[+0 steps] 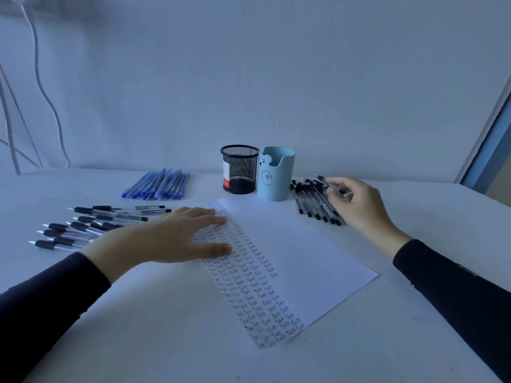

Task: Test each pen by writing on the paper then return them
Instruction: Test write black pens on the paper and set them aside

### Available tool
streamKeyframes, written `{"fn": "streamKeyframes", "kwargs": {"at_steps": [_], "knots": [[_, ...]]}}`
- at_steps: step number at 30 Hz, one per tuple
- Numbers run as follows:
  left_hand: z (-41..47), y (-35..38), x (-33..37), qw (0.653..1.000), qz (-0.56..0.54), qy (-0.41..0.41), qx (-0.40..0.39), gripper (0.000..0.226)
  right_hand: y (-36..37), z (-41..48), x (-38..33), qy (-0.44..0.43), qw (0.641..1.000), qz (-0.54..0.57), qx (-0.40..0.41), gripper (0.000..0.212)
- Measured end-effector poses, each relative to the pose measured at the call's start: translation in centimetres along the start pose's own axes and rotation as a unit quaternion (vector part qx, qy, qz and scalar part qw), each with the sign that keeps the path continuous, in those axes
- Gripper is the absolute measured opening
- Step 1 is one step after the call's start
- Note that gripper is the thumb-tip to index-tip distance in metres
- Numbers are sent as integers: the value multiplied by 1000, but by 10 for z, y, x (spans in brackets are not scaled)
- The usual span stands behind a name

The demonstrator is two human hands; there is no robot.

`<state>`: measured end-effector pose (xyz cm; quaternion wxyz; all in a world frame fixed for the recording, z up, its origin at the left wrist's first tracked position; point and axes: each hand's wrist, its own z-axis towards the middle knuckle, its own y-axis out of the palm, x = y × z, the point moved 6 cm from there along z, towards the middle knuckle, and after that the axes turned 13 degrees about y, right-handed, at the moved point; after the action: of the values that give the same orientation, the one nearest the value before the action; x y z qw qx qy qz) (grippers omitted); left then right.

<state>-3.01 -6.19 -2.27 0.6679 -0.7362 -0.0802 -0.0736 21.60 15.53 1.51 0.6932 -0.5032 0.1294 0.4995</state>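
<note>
Paper (304,244) lies slantwise on the table (166,341). Its left strip is filled top to bottom with columns of the word "Test"; the right part is blank. Left hand (166,239) rests flat on the paper's left edge, fingers straight and spread over the upper rows, gripping nothing, pressing the sheet down. Right hand (362,205) is off the paper's far right corner, over the heap of black pens (309,201). Its fingers are curled round what looks like one black pen (336,189); motion blur hides the exact grip. Whether that pen is being lifted or put back cannot be told. Left of the paper: a loose group of pens with dark grips (91,225), tips pointing away from the sheet. Beyond the paper's far left corner: a bundle of blue pens (157,185). Just behind the paper's far edge: a mesh pot (240,170) and a blue cup (276,175), touching or nearly so, no pens visible in either. Risks, as judged: the heap is tight, so curled fingers could drag or roll neighbouring pens and mix tested with untested. A loose pinch could drop the pen onto the written rows. A lifted left palm would let the sheet skid under a stroke. Fresh ink beneath the left fingers may smear.
</note>
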Motion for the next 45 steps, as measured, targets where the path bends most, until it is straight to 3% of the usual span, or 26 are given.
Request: {"fn": "streamKeyframes", "kwargs": {"at_steps": [4, 11, 14, 16, 18, 22, 32, 35, 37, 40, 45], "knots": [[-1, 1, 0, 1000, -2, 1, 1, 101, 14, 2, 7, -4, 994, -99, -38, 34], [-2, -3, 2, 1000, 1, 20, 24, 97, 19, -6, 0, 12, 993, -99, -71, 34], [-1, -18, -9, 993, -10, 16, 116, 70, 27, -14, -15, -45, 994, -71, -72, 31], [-2, -36, -35, 977, 31, -23, 209, 40, 35, -25, -27, -87, 991, -56, -84, 30], [-9, -48, -71, 958, 82, -89, 260, 25, 44, -36, -39, -127, 985, -48, -109, 30], [-20, -50, -113, 950, 97, -161, 250, 20, 55, -51, -49, -188, 973, -48, -128, 31], [-17, -50, -114, 952, 106, -140, 250, 21, 52, -47, -43, -168, 976, -31, -132, 28], [-17, -63, -74, 931, 104, -68, 342, 19, 51, -47, -44, -174, 976, -36, -130, 28], [-16, -64, -18, 911, 97, 58, 396, 14, 51, -47, -44, -173, 976, -39, -129, 28], [-1, -37, 49, 921, 57, 205, 328, 19, 52, -45, -42, -160, 978, -39, -127, 27], [12, -13, 60, 924, 21, 253, 285, 30, 50, -53, -54, -130, 979, -32, -151, 26]]}}
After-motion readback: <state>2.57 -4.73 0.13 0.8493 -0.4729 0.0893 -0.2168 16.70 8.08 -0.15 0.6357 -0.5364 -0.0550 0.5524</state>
